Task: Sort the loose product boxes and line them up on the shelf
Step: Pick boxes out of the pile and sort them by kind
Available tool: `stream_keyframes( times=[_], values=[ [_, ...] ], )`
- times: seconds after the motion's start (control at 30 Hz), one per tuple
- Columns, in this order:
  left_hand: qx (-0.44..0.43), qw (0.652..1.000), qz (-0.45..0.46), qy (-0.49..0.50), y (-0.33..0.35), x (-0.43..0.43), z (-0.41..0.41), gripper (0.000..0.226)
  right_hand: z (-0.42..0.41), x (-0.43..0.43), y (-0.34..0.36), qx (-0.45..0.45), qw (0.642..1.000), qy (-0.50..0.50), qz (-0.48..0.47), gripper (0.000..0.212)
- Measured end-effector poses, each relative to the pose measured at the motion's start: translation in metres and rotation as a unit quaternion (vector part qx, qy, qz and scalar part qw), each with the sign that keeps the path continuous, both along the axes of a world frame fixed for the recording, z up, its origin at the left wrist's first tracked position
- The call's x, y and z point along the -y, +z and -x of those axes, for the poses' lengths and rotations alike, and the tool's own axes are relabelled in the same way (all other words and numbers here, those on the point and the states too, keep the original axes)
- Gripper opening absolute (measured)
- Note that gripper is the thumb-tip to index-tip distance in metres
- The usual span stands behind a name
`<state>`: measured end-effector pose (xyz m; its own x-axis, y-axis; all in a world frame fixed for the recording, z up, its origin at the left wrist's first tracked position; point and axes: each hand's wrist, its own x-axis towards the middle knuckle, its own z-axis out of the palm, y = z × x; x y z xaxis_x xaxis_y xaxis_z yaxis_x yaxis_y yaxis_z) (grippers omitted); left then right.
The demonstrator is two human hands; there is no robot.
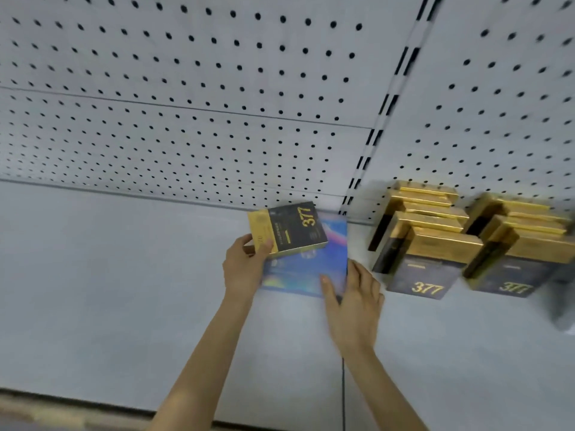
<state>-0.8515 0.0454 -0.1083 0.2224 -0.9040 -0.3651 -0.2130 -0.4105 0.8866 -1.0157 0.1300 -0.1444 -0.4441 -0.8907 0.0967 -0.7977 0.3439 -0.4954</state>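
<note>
Black box (287,228) sits gripped in the left hand (245,265) over a blue box (305,269), whose corner the right hand (354,303) pinches.

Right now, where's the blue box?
Centre of view, on the shelf: the blue box sits under the 377 box held by the left hand, right hand gripping its right edge.
</note>
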Motion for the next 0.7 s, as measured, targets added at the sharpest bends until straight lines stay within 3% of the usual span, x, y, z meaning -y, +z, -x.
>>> stream_keyframes(
  times=[0.13, 0.3, 0.53, 0.7],
  values=[
    [-0.182, 0.982, 0.019, 0.051, 0.011, -0.003, -0.026, 0.023, 0.001, 0.0, 0.002, -0.002, 1.0, -0.002, 0.005, 0.074],
    [-0.258, 0.958, 0.075, 0.103, 0.027, -0.028, -0.096, 0.014, 0.001, -0.001, 0.007, 0.017, 1.0, 0.0, 0.004, 0.074],
    [-0.155, 0.973, 0.091, 0.144, 0.024, -0.045, -0.147, 0.031, 0.003, -0.002, 0.012, 0.051, 0.998, 0.022, -0.018, 0.055],
    [-0.178, 0.979, 0.048, 0.088, 0.013, -0.032, -0.125, 0.032, -0.005, 0.006, 0.021, 0.103, 0.991, -0.02, -0.077, 0.06]
  ],
)
